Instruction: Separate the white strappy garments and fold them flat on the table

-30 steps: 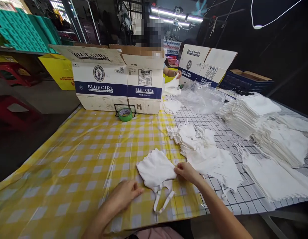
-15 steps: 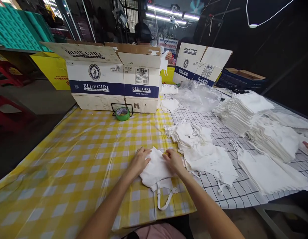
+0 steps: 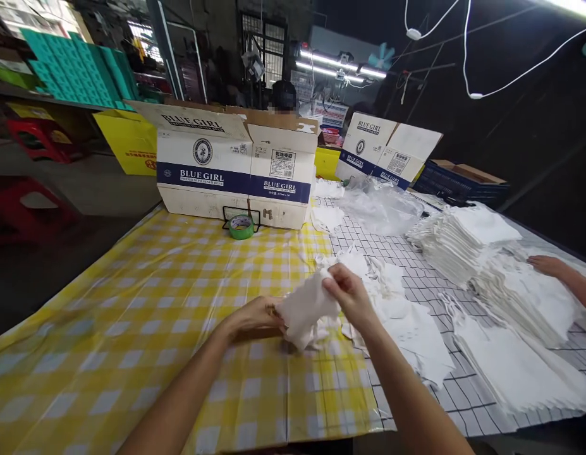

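Note:
A white strappy camisole top [image 3: 305, 309], folded and slightly blurred, is held up off the yellow checked cloth between my two hands. My right hand [image 3: 352, 297] pinches its upper right edge with thumb and fingers. At its left side, my left hand [image 3: 257, 316] grips it, with the fingertips partly hidden behind the fabric. Just to the right lies a loose heap of similar white tops [image 3: 406, 322], partly behind my right hand and forearm.
Neat stacks of white garments [image 3: 463, 246] stand at the right, where another person's hand [image 3: 546, 265] rests on one. A beer carton [image 3: 231, 170] stands at the back, with green tape [image 3: 241, 227] before it. Clear plastic [image 3: 378, 205] lies near a second carton [image 3: 382, 145].
The camisole top has been lifted from the cloth and turned, its straps no longer hanging toward me. My right hand has risen. The other person's hand has reached further in.

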Demonstrator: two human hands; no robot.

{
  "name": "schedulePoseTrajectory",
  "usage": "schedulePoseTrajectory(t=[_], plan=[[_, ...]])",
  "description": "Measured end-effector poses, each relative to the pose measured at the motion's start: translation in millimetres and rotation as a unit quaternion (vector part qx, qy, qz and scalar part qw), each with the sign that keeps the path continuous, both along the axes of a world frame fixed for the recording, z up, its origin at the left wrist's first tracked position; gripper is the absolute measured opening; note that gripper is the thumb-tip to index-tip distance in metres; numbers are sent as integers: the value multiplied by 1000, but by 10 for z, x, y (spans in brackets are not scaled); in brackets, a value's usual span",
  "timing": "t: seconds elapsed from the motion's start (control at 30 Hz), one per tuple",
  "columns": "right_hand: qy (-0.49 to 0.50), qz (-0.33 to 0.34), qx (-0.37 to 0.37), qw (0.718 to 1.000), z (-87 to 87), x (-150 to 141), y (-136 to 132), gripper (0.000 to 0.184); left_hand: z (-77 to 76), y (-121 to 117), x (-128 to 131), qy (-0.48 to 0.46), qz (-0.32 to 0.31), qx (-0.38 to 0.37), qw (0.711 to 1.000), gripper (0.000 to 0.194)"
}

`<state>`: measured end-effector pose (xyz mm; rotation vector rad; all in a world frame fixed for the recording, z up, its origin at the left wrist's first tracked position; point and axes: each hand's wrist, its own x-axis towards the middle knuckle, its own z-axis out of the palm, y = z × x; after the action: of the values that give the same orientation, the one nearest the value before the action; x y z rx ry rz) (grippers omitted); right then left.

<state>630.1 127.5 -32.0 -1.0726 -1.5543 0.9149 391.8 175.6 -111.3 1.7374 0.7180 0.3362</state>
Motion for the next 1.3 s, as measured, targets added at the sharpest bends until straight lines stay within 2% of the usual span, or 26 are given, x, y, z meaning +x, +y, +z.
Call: schedulePoseTrajectory(t=[0.03,0.1,0.2,0.27,0.37,0.5,0.57,0.67,0.83,0.93,1.1,1.2,1.3], plan=[[30,-12,-9,999,117,45,-27,21,57,-6,-54,-11,-10,-29,999,35],[74,-37,-18,996,297,136,-78,21,180,-24,-191,-27,14,-61,998,34],[100,-71,-11,992,458,257,-111,22,419,-46,-413,-50,97,-70,992,40],[94,-87,-9,992,528,317,-79,23,636,-38,-528,-63,149,-56,985,43],[79,-107,-6,991,627,377,52,25,1035,32,-638,-45,193,22,980,39],[65,-107,18,992,745,441,311,29,1567,183,-735,36,211,159,964,34],[60,-97,24,993,786,475,440,31,1767,259,-781,69,226,214,948,36],[54,-81,24,995,842,524,601,33,1965,370,-837,89,256,270,924,40],[59,-71,59,994,948,578,775,25,2089,515,-877,57,276,279,918,41],[69,-54,62,994,926,583,851,24,2052,541,-875,50,315,324,891,41],[22,-44,10,999,751,579,945,28,1921,520,-870,130,331,389,850,37],[21,-39,12,999,730,572,962,28,1899,533,-889,140,335,397,843,37],[22,-36,15,999,804,554,954,28,1918,575,-914,130,341,401,840,37]])
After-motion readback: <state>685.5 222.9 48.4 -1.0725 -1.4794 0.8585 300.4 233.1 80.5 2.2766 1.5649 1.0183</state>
